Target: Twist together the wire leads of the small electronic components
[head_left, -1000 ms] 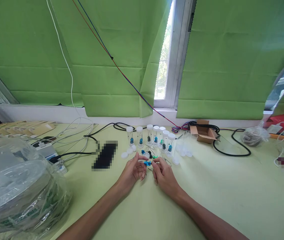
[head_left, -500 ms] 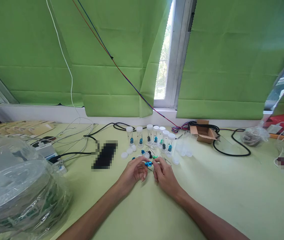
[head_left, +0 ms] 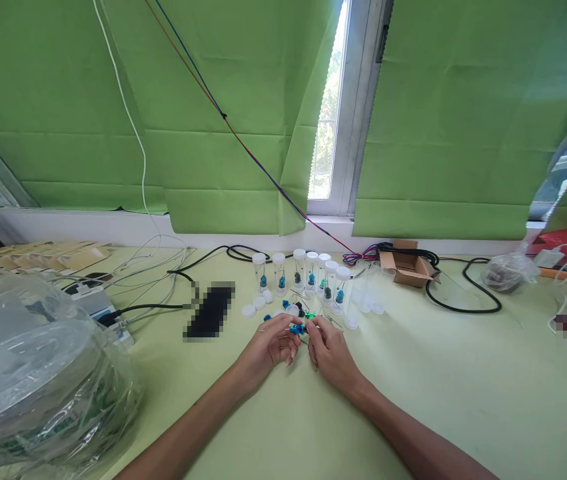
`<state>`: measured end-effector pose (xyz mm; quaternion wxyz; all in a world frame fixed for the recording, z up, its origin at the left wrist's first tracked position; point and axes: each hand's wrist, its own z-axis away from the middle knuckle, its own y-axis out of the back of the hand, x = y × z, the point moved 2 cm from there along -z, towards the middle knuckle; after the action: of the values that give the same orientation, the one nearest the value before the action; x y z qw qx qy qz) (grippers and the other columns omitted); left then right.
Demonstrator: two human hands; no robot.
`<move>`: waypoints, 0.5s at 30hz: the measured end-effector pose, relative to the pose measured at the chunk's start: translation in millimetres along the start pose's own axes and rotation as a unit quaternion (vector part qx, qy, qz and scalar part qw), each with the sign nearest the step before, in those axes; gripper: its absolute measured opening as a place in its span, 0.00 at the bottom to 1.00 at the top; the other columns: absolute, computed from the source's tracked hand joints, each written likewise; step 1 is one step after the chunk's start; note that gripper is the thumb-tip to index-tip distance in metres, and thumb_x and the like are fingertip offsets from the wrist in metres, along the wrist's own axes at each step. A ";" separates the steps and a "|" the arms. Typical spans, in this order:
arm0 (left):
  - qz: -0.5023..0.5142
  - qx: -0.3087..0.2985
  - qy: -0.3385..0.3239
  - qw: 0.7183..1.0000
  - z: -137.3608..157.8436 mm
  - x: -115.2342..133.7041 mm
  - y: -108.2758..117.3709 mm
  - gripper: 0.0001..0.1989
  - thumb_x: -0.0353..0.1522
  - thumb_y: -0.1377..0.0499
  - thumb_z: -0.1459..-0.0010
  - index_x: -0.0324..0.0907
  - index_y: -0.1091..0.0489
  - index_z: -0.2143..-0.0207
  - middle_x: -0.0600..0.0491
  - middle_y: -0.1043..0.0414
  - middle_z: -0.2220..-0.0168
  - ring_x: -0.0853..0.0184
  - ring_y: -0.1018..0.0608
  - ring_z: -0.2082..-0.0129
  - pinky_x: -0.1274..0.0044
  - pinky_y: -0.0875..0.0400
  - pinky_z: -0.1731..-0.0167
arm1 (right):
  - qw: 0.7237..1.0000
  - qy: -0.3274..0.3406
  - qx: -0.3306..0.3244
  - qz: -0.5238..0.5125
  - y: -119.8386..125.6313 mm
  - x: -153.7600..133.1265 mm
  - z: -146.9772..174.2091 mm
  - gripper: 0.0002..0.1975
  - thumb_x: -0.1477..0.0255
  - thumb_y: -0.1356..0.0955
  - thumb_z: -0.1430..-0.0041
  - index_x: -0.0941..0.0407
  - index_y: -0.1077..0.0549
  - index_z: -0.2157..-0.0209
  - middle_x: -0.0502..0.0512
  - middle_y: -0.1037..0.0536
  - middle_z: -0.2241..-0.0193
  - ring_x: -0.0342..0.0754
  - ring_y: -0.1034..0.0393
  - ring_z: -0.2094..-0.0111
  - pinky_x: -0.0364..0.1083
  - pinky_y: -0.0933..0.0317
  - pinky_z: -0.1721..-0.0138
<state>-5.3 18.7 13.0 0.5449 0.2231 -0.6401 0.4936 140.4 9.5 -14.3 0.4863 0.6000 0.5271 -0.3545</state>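
Observation:
A small shiny blue part (head_left: 297, 329) is pinched between the fingertips of both hands, just above the table. My left hand (head_left: 269, 345) is closed on its left end, the lower fingers curled beneath. From the other side, my right hand (head_left: 332, 348) grips its right end with thumb and index finger. Thin pins stick out near the fingers. Just beyond lie a green part (head_left: 310, 315), a black part (head_left: 300, 309) and loose white caps (head_left: 248, 311). Several capped clear tubes (head_left: 279, 273) stand behind, with blue, green or dark parts and thin rods inside.
Uncapped clear tubes (head_left: 351, 313) stand to the right, near an open cardboard box (head_left: 407, 270). A black cable (head_left: 483, 310) loops beyond it. At left are a plastic-wrapped spool (head_left: 38, 387), a power strip (head_left: 96, 303) and a blurred black rectangle (head_left: 210, 311).
The blue part has turned slightly between my fingertips and shifted a little to the right. My left fingers have moved slightly with it; everything else stays in place.

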 end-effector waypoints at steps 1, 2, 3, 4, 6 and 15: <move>-0.001 0.000 0.000 1.000 0.1 0.1 -0.1 0.13 0.39 0.44 0.39 0.38 0.30 0.60 0.51 0.29 0.74 0.70 0.29 0.79 0.79 0.35 0.79 | 1.000 0.000 0.001 0.002 0.0 0.3 -0.3 0.17 0.59 0.42 0.33 0.54 0.37 0.71 0.43 0.38 0.87 0.41 0.45 0.87 0.41 0.50 0.83; -0.001 0.000 0.001 1.000 0.4 0.2 -0.3 0.13 0.39 0.44 0.40 0.38 0.30 0.60 0.51 0.30 0.74 0.70 0.29 0.79 0.79 0.35 0.79 | 1.000 0.000 0.002 0.006 0.0 0.4 -0.6 0.17 0.59 0.42 0.33 0.54 0.37 0.72 0.43 0.38 0.87 0.41 0.45 0.87 0.41 0.50 0.83; -0.001 0.000 0.001 1.000 0.6 0.2 -0.4 0.13 0.39 0.43 0.40 0.38 0.30 0.60 0.51 0.30 0.74 0.70 0.29 0.79 0.79 0.35 0.79 | 1.000 0.000 0.002 0.009 0.0 0.4 -0.9 0.17 0.59 0.42 0.33 0.54 0.38 0.73 0.43 0.38 0.88 0.41 0.45 0.87 0.41 0.50 0.82; 0.000 0.000 0.001 1.000 1.0 0.2 -0.6 0.12 0.39 0.43 0.40 0.38 0.30 0.60 0.51 0.30 0.74 0.70 0.29 0.79 0.80 0.35 0.79 | 1.000 0.001 0.003 0.013 0.1 0.3 -1.1 0.18 0.59 0.42 0.33 0.54 0.39 0.74 0.43 0.38 0.88 0.41 0.45 0.87 0.41 0.50 0.82; 0.004 -0.002 -0.002 1.000 1.7 0.3 -0.7 0.12 0.38 0.42 0.40 0.38 0.30 0.61 0.51 0.30 0.75 0.71 0.30 0.79 0.80 0.35 0.79 | 1.000 0.003 0.004 0.023 0.4 -0.1 -1.3 0.19 0.59 0.42 0.33 0.54 0.40 0.75 0.43 0.38 0.89 0.41 0.45 0.87 0.41 0.51 0.82; 0.011 -0.007 0.003 1.000 2.5 0.8 -0.3 0.14 0.38 0.43 0.40 0.37 0.28 0.57 0.49 0.29 0.73 0.70 0.30 0.78 0.79 0.35 0.79 | 0.999 0.006 0.008 0.043 1.1 -0.9 -1.2 0.21 0.58 0.44 0.33 0.55 0.38 0.77 0.44 0.38 0.90 0.41 0.46 0.87 0.42 0.51 0.80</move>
<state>-6.5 16.7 14.1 0.5428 0.2109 -0.6447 0.4952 141.2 10.4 -12.9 0.4929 0.6281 0.5008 -0.3342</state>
